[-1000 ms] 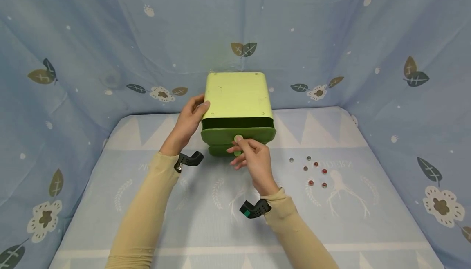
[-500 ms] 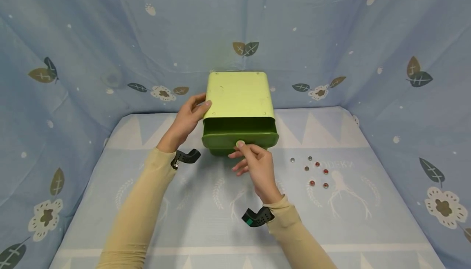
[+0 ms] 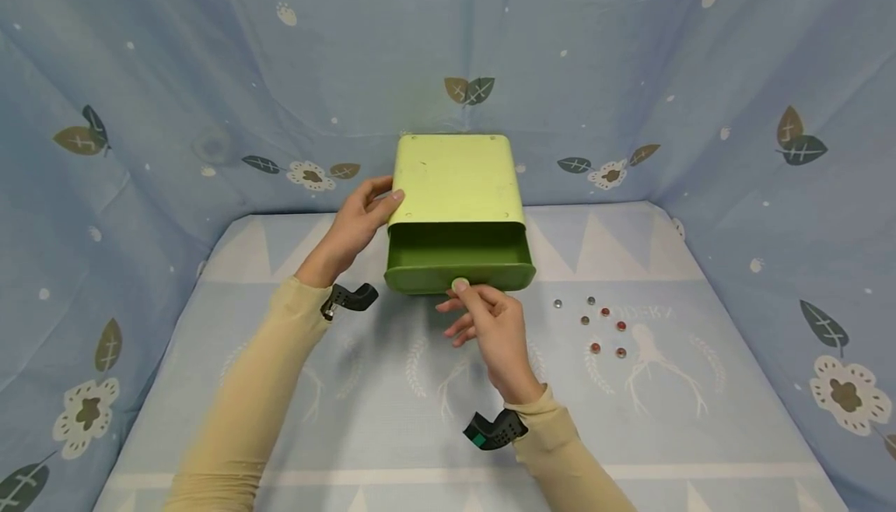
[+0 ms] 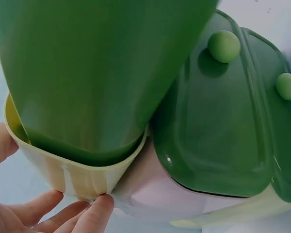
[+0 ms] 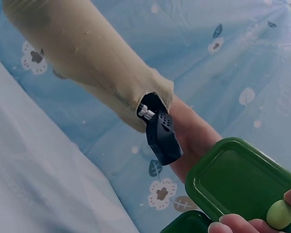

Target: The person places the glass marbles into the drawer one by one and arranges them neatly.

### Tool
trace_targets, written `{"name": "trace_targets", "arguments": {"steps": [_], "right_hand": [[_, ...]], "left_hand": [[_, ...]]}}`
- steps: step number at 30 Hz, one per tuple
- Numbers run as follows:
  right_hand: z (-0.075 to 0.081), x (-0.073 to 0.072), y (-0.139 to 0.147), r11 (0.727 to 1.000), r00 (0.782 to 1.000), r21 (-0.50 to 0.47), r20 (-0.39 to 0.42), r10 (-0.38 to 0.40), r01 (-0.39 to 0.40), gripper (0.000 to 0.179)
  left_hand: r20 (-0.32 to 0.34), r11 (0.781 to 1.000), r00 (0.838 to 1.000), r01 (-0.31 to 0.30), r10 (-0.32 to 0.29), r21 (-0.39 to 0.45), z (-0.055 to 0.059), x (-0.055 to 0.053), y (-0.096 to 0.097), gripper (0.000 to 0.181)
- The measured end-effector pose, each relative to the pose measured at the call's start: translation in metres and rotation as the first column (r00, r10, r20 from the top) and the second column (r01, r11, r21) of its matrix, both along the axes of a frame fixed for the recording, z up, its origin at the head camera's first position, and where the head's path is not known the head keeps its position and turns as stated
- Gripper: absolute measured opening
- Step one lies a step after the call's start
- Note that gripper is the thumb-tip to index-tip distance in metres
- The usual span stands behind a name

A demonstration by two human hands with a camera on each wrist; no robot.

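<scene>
A light-green drawer cabinet stands at the back of the table, its dark-green top drawer pulled partway out. My left hand grips the cabinet's left side, thumb on the top edge and fingertips against the side wall. The right hand pinches the drawer's round light-green knob between thumb and fingers. The visible part of the drawer's inside shows only bare green. Two lower drawers with knobs, an upper one and a bottom one, look shut in the left wrist view.
Several small round red and silver pieces lie on the patterned tablecloth, right of the right hand. Blue printed curtain hangs behind and at both sides, close behind the cabinet.
The right hand has drawn the top drawer out toward me by its knob, so more of its inside shows. The left hand has kept its hold on the cabinet's side.
</scene>
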State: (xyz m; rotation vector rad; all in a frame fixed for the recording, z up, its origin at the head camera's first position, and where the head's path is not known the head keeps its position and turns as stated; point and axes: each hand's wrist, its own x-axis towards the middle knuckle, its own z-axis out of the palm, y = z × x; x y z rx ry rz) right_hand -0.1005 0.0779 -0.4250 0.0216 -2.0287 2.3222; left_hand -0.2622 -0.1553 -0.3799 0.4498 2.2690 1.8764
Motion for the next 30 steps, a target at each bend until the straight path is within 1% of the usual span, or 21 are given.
{"name": "trace_targets", "arguments": {"steps": [7,15,30], "right_hand": [[0.000,0.004,-0.001,1.000,1.000,0.006,0.011,-0.007,0.007,0.042],[0.001,0.014,-0.001,1.000,1.000,-0.004,0.020,-0.003,0.003,0.041],[0.001,0.030,0.001,1.000,1.000,-0.001,0.015,-0.001,0.001,0.035]], "left_hand": [[0.001,1.000,1.000,0.001,-0.001,-0.025,0.001,-0.001,-0.001,0.069],[-0.001,1.000,1.000,-0.003,0.003,-0.020,-0.001,-0.003,-0.003,0.070],[0.009,1.000,1.000,0.007,-0.006,-0.025,0.003,-0.002,-0.003,0.071]]}}
